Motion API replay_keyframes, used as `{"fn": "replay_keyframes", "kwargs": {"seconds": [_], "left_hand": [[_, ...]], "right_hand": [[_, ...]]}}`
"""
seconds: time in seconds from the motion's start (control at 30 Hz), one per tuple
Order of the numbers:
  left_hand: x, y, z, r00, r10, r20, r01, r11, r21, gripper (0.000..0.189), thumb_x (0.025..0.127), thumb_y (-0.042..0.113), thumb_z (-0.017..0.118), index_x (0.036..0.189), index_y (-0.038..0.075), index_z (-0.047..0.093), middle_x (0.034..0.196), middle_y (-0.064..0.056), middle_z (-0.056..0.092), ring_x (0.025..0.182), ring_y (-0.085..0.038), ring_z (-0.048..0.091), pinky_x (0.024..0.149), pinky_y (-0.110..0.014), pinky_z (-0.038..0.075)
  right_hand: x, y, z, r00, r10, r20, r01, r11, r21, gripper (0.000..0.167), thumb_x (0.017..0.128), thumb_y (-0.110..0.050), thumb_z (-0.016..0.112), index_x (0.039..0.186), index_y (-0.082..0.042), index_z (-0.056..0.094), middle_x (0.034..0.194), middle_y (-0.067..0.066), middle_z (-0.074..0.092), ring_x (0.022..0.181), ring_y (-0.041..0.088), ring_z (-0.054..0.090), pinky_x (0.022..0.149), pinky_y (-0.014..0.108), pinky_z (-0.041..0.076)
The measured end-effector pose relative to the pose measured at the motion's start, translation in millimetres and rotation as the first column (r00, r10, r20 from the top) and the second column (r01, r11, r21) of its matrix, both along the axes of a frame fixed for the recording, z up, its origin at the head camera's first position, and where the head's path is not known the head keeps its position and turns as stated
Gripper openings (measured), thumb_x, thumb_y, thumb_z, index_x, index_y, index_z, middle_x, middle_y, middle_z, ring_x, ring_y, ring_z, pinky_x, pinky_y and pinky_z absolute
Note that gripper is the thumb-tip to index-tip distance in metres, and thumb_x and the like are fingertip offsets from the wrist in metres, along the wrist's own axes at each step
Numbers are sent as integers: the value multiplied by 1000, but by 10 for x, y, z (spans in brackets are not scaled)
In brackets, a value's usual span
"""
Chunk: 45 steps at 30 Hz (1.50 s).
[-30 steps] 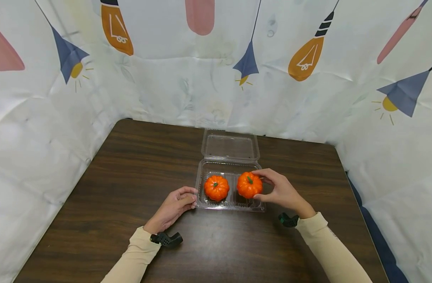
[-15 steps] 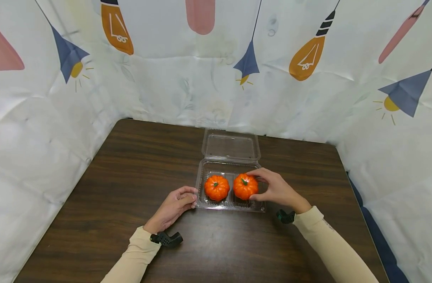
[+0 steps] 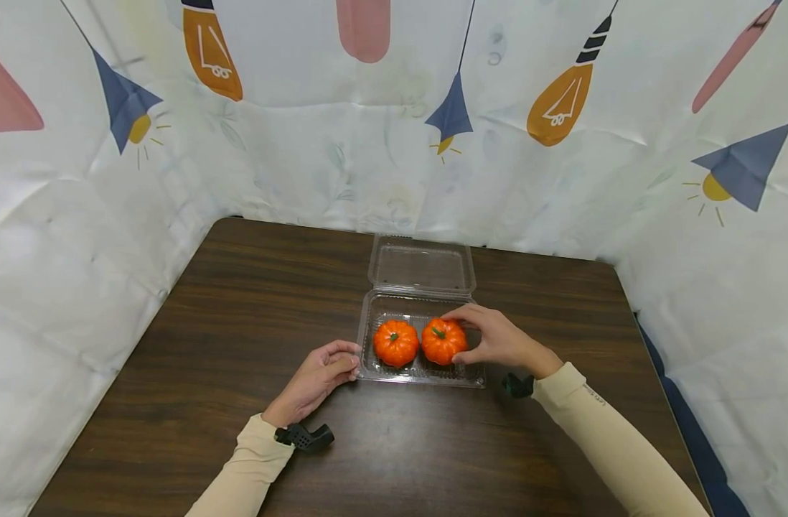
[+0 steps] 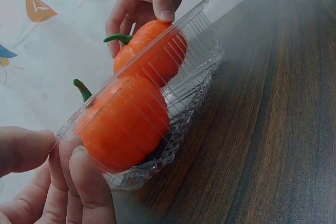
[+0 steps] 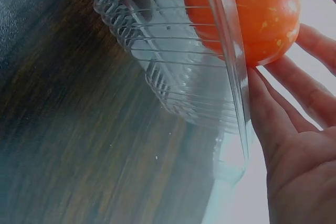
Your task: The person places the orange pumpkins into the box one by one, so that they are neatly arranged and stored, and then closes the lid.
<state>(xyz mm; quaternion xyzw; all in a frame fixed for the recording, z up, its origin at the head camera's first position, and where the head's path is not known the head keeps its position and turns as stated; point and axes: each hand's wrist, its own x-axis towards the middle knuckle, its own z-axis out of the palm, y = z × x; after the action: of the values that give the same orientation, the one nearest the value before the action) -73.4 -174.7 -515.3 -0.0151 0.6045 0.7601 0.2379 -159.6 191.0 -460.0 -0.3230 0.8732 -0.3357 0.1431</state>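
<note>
A clear plastic clamshell container [image 3: 458,383] lies open, and an orange toy pumpkin [image 3: 395,343] with a green stem sits in its left part. My left hand [image 3: 313,380] pinches the container's left rim between thumb and fingers, as the left wrist view shows. In my right hand [image 3: 502,340] is a second orange pumpkin [image 3: 443,340], gripped from its right side with the thumb at the front and fingers behind. This pumpkin is inside the container's right part, close beside the first. In the right wrist view, part of the held pumpkin [image 5: 268,19] rises above the rim.
The clear lid [image 3: 423,266] lies folded back toward the far edge of the dark wooden table [image 3: 271,287]. A white cloth [image 3: 271,158] printed with lamps and bulbs hangs behind and on both sides. Each wrist wears a black band [image 3: 303,437].
My right hand has moved left and slightly lower with its pumpkin, bringing it nearer to the other pumpkin in the container. The left hand has stayed on the rim.
</note>
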Motion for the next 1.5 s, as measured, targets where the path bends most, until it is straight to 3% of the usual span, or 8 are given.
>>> {"fn": "replay_keyframes", "kwargs": {"seconds": [0.4,0.83,1.5], "left_hand": [[2,1,2,1000,1,0,-1,1000,-11,40,103,14,63,135,-5,48,97,6,67,89,-8,63,88,-22,59],[-2,11,9,1000,-3,-2,3,1000,-10,41,103,14,62,135,-7,47,97,5,66,89,-9,62,87,-22,58],[10,17,33,1000,-1,-4,1,1000,-23,41,103,14,62,135,-7,48,96,5,66,88,-9,63,88,-23,59]], "right_hand": [[-114,-45,44,994,82,68,-86,995,52,66,81,-31,88,140,-20,61,142,4,61,127,26,63,107,47,55],[-149,-111,109,990,115,82,-129,973,192,67,81,-36,88,142,-24,61,142,0,62,127,24,59,106,47,52],[-148,-113,179,986,142,87,-159,960,231,75,83,-34,88,147,-12,56,149,7,59,133,31,58,109,51,51]]}}
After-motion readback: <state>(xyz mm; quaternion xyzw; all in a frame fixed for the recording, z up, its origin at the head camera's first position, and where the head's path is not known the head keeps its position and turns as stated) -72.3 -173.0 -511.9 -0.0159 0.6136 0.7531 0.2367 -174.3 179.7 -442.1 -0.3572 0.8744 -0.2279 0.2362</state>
